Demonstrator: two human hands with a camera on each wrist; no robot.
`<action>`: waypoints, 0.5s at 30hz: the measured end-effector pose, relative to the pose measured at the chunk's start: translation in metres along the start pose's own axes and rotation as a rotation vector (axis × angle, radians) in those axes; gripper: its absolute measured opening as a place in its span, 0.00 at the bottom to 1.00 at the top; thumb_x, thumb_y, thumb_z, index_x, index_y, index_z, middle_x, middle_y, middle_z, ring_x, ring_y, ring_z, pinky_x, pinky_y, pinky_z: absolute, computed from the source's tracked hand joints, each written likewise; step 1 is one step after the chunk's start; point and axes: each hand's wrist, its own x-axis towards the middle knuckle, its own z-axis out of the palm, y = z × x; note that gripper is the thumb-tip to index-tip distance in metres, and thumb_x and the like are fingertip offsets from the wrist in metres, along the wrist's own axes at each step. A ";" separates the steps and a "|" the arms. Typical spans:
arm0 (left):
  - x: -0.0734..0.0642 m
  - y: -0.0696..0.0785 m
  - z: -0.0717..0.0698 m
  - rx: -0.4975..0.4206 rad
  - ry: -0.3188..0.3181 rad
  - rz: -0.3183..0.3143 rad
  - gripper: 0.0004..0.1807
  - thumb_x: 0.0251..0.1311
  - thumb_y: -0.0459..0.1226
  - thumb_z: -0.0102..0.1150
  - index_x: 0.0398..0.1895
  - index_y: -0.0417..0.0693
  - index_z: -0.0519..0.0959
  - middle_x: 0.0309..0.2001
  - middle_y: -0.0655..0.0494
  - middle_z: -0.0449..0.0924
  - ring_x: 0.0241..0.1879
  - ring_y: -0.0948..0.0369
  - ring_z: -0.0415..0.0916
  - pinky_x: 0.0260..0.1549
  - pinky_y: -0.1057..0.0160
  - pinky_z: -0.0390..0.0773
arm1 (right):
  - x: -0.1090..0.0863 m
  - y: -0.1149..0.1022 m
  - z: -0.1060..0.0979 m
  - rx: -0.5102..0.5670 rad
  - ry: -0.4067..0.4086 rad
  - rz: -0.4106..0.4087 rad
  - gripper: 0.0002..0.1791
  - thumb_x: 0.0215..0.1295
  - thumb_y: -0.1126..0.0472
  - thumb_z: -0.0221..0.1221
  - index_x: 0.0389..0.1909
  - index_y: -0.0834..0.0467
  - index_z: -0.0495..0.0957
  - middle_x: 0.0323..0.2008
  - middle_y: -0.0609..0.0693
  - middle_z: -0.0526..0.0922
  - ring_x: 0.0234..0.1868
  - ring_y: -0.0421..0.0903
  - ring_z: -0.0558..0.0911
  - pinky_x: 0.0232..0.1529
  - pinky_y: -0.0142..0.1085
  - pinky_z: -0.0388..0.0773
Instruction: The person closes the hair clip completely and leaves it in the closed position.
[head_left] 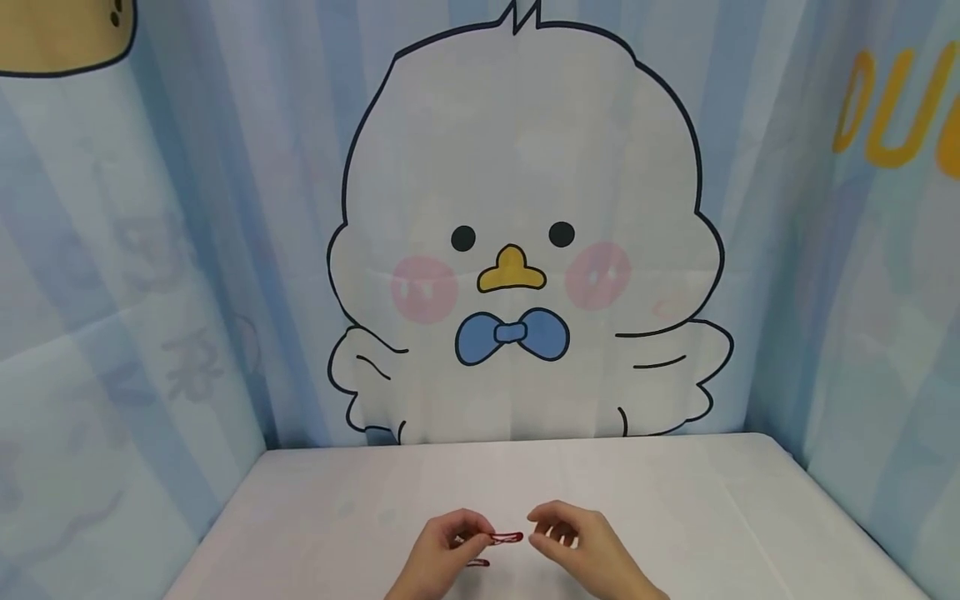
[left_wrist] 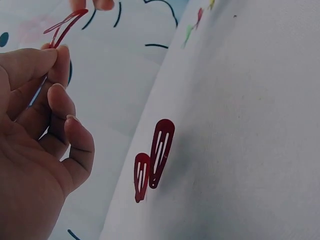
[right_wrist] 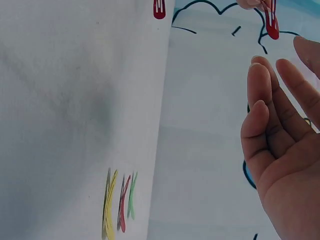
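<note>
A red snap hair clip (head_left: 507, 537) is pinched between the thumb and fingertips of my left hand (head_left: 444, 546), held above the table. In the left wrist view its two layers (left_wrist: 66, 26) stand apart. My right hand (head_left: 581, 546) hovers just to the right of the clip's end, fingers loosely bent and thumb apart, with nothing between them. In the left wrist view, two more red clips, a larger one (left_wrist: 162, 152) and a smaller one (left_wrist: 141, 175), lie side by side on the table below the left hand. The left hand mostly covers them in the head view.
A white-covered table (head_left: 675, 483) reaches back to a hanging cloth (head_left: 517, 150) printed with a cartoon duck. On the table in the right wrist view lie thin yellow (right_wrist: 110, 205), red (right_wrist: 124, 205) and green strips (right_wrist: 132, 197); their kind is unclear.
</note>
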 end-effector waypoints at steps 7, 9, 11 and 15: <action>-0.001 0.000 0.007 -0.050 -0.011 -0.011 0.05 0.65 0.31 0.63 0.40 0.37 0.83 0.35 0.52 0.84 0.36 0.53 0.79 0.37 0.56 0.82 | 0.002 -0.002 0.009 0.041 -0.044 0.000 0.06 0.69 0.58 0.65 0.42 0.56 0.82 0.32 0.38 0.81 0.32 0.35 0.78 0.32 0.32 0.76; -0.002 0.001 0.008 -0.041 -0.016 -0.007 0.05 0.65 0.31 0.63 0.39 0.38 0.83 0.34 0.53 0.83 0.35 0.55 0.78 0.36 0.59 0.81 | 0.002 -0.002 0.011 0.054 -0.037 -0.006 0.05 0.68 0.60 0.65 0.40 0.57 0.82 0.31 0.38 0.82 0.31 0.35 0.78 0.31 0.32 0.75; -0.003 0.002 0.009 -0.030 -0.021 -0.005 0.05 0.65 0.32 0.63 0.39 0.38 0.83 0.34 0.53 0.83 0.34 0.57 0.76 0.35 0.61 0.79 | 0.003 -0.002 0.013 0.061 -0.032 -0.008 0.03 0.67 0.62 0.66 0.39 0.56 0.83 0.30 0.39 0.82 0.30 0.35 0.78 0.30 0.31 0.75; -0.004 0.003 0.009 -0.026 -0.022 -0.002 0.05 0.65 0.33 0.64 0.39 0.38 0.84 0.33 0.53 0.83 0.34 0.58 0.76 0.34 0.62 0.78 | 0.003 -0.001 0.015 0.067 -0.021 -0.003 0.02 0.66 0.64 0.66 0.37 0.54 0.83 0.29 0.39 0.83 0.29 0.35 0.78 0.30 0.31 0.76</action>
